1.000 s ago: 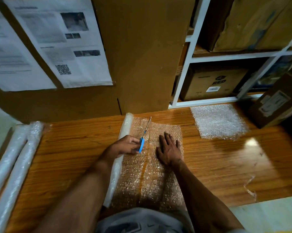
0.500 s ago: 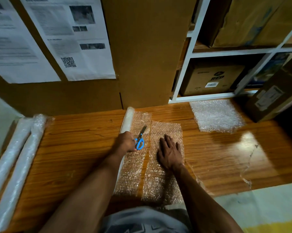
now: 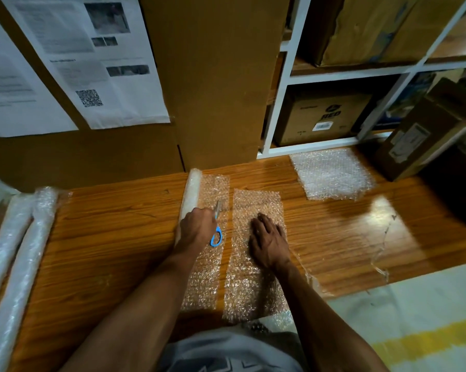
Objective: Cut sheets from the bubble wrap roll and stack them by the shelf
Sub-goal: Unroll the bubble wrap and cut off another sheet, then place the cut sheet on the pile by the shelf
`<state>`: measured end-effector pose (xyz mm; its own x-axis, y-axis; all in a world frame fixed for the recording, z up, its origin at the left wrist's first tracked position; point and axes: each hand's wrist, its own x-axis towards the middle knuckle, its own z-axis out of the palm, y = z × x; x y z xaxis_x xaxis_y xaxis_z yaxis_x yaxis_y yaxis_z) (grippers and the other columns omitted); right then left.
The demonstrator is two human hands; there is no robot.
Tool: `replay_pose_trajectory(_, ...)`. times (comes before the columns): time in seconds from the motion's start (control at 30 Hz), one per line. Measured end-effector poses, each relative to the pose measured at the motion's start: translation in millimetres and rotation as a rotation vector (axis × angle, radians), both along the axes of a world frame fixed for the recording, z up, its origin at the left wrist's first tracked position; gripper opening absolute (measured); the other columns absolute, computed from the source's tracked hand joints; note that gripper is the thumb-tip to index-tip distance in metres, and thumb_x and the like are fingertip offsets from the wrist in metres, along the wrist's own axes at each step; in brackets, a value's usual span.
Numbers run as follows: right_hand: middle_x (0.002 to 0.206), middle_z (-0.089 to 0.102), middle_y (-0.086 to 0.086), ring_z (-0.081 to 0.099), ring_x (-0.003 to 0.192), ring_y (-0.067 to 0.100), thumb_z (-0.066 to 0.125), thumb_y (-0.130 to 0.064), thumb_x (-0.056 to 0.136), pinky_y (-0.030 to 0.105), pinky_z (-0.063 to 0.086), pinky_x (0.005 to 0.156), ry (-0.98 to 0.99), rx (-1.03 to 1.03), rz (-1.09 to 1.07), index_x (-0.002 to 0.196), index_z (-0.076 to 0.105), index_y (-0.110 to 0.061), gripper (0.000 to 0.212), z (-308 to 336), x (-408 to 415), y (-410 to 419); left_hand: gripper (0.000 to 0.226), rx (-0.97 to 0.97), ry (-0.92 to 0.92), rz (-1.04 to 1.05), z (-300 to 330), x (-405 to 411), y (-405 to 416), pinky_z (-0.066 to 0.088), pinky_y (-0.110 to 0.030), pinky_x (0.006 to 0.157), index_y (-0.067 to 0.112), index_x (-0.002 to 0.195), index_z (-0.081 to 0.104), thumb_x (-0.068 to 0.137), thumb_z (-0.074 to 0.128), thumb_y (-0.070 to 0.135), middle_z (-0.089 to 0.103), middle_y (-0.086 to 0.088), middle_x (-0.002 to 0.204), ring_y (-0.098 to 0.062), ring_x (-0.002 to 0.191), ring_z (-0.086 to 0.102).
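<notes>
Wooden bench (image 3: pixel 92 237) before you: your left hand (image 3: pixel 198 226) grips blue scissors (image 3: pixel 216 232) beside the bubble wrap roll (image 3: pixel 191 194); your right hand (image 3: pixel 269 242), fingers straight, presses the cut sheet (image 3: pixel 253 277). Stack (image 3: pixel 331 173) lies far right by the shelf (image 3: pixel 280 103).

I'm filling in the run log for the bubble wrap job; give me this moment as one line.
phase: sheet cut free | left hand: holds scissors | right hand: flat on cut sheet | stack by shelf: not yet added to
</notes>
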<state>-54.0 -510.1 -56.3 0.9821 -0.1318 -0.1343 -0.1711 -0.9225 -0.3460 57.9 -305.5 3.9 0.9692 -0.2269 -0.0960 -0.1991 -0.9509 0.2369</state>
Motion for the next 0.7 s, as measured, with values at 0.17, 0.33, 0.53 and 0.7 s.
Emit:
replay_pose_trajectory(0.17,0.119,0.054,0.001,0.051,0.107,0.017,0.040,-0.035,0.105,0.045,0.045,0.103,-0.177,0.043,-0.074,0.119,0.049,-0.024,0.020,0,-16,-10,0.023,-0.256,0.192,-0.397,-15,-15,-17,0.061,-0.032,0.079,0.035,0.106,0.075,0.084,0.082,0.036,0.071,0.015,0.106,-0.006,0.089,0.067)
replay_pose_trajectory(0.33,0.109,0.053,-0.001,0.049,0.099,0.015,0.043,-0.040,0.102,0.040,0.046,0.096,-0.189,0.043,-0.102,0.111,0.049,-0.026,0.018,-3,-44,-23,0.036,-0.136,0.132,-0.510,-35,-36,-26,0.053,-0.038,0.091,0.035,0.119,0.070,0.084,0.080,0.039,0.062,0.007,0.121,-0.016,0.113,0.057)
replay_pose_trajectory(0.53,0.128,0.058,-0.003,0.053,0.118,0.014,0.052,-0.040,0.102,0.043,0.039,0.111,-0.247,0.020,-0.014,0.126,0.054,-0.025,0.029,-9,-67,-30,0.027,-0.189,0.074,-0.489,-36,-48,-26,0.055,-0.038,0.087,0.030,0.111,0.070,0.086,0.080,0.029,0.064,0.008,0.114,-0.015,0.106,0.060)
replay_pose_trajectory(0.7,0.148,0.052,0.003,0.047,0.136,0.018,0.046,-0.047,0.105,0.046,0.032,0.120,-0.237,-0.034,-0.007,0.133,0.054,-0.022,0.039,-13,-76,-29,0.025,-0.177,0.022,-0.494,-40,-56,-24,0.055,-0.034,0.087,0.035,0.110,0.067,0.087,0.077,0.035,0.060,0.012,0.115,-0.011,0.104,0.057)
